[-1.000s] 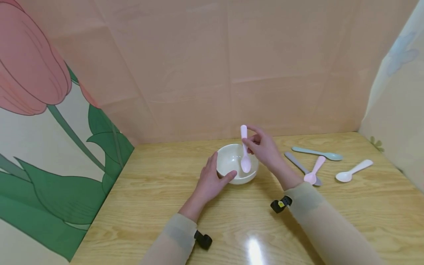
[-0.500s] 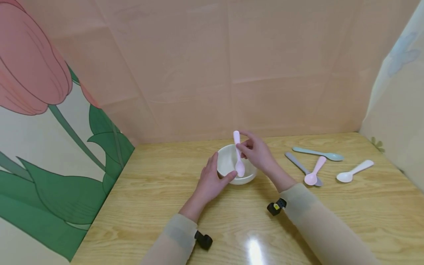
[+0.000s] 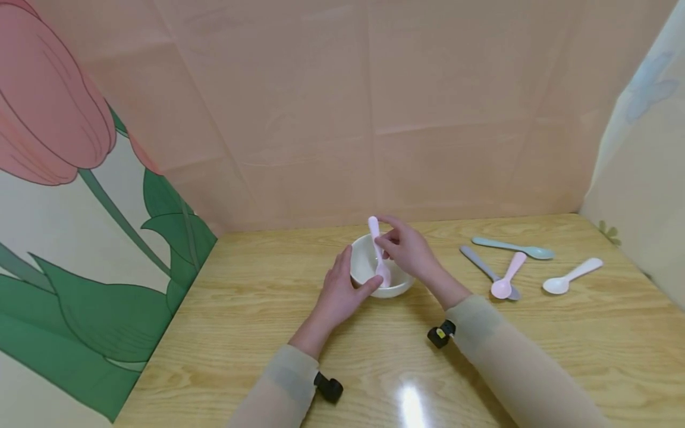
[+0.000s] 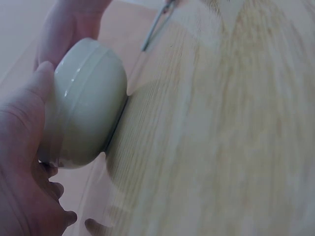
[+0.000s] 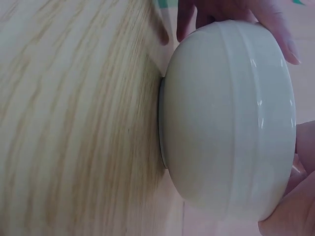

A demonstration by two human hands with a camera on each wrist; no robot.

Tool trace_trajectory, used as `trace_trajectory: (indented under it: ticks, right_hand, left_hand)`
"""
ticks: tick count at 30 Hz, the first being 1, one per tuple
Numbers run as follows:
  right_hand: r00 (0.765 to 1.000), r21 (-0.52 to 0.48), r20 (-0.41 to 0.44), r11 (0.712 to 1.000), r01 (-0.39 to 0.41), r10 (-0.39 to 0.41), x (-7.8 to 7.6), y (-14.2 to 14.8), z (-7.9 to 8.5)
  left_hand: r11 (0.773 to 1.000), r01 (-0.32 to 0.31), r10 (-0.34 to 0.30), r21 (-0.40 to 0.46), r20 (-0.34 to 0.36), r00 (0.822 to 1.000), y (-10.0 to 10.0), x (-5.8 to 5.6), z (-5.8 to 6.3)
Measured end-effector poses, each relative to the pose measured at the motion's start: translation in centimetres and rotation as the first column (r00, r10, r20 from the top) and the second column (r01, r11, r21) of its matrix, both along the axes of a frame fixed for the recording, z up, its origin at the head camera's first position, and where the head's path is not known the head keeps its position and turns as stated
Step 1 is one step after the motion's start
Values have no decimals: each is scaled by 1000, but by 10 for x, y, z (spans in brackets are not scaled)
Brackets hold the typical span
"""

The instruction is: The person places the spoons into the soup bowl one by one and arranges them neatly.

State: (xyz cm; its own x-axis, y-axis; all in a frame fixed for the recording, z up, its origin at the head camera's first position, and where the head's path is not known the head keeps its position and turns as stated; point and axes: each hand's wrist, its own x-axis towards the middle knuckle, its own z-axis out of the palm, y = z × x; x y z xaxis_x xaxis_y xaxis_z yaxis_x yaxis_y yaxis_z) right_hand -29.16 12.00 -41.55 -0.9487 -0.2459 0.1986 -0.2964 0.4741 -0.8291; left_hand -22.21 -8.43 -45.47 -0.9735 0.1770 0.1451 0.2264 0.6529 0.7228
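Right hand (image 3: 409,249) slants in over the far side of a white bowl (image 3: 395,290), thumb and fingers pinching the handle of a pale pink spoon (image 3: 374,229), which leans handle-up with its scoop down inside the bowl. The left hand (image 3: 342,291) grips the bowl's left side, fingers along the outside, thumb across the near rim. Both forearms, in beige sleeves (image 3: 527,362), stretch forward over a wooden table (image 3: 241,297), where the bowl sits upright.

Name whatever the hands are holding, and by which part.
The right hand pinches a pale pink spoon by its handle; the left hand holds the white bowl by its side, thumb at the rim.
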Motion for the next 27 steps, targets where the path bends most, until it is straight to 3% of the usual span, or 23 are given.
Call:
trace_trajectory:
  ticks: [10, 27]
  right_hand:
    - [1000, 198, -19, 980, 16, -12, -2, -7, 1]
    - [999, 327, -21, 944, 37, -32, 0, -14, 1]
  left_hand:
    - [1000, 4, -4, 4, -15, 1000, -1, -2, -3]
    - [1000, 6, -6, -4, -15, 1000, 0, -3, -5]
